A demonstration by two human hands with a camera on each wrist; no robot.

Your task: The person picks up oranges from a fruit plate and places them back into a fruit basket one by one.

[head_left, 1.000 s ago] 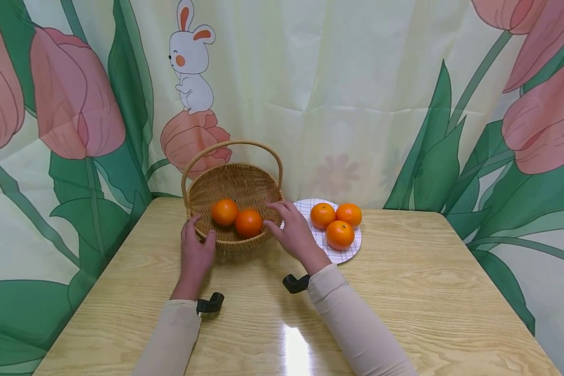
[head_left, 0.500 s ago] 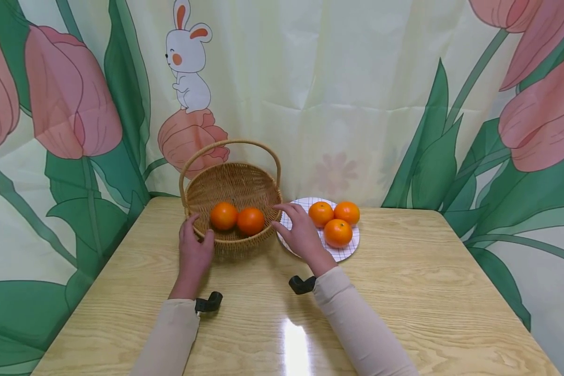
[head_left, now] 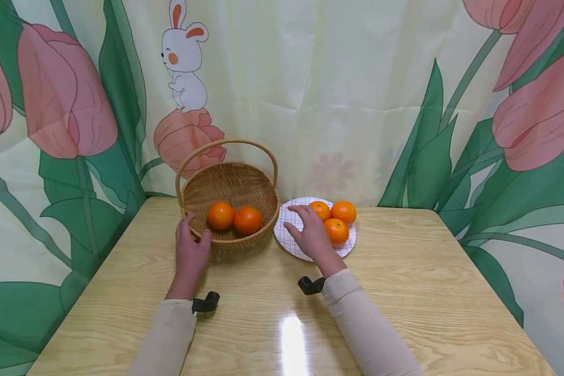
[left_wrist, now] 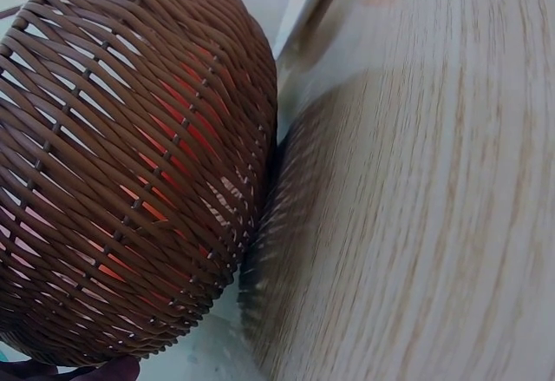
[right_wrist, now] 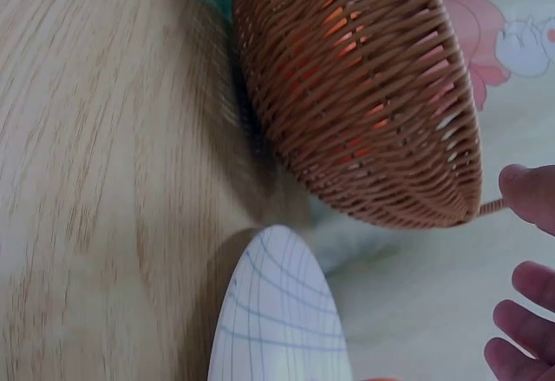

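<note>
A brown wicker basket (head_left: 235, 180) with a tall handle stands tilted at the back left, its opening facing me. Two oranges, a left orange (head_left: 220, 215) and a right orange (head_left: 247, 220), lie inside it. My left hand (head_left: 192, 250) holds the basket's front left rim; in the left wrist view only a little of its fingers (left_wrist: 117, 369) shows at the bottom corner. Over the white checked plate (head_left: 286, 243), my right hand (head_left: 313, 235) is spread and holds nothing. Three oranges (head_left: 336, 232) sit on the plate's right side, one partly behind that hand.
A wooden table (head_left: 404, 292) bears everything. Behind it hangs a curtain (head_left: 357, 104) printed with tulips and a rabbit. The plate stands close beside the basket's right side. A black wrist mount (head_left: 311, 285) sticks out from the right cuff.
My right hand has moved right, from the basket's right rim to above the plate. The left hand stays at the basket, whose two oranges have shifted slightly. The head view has turned a little.
</note>
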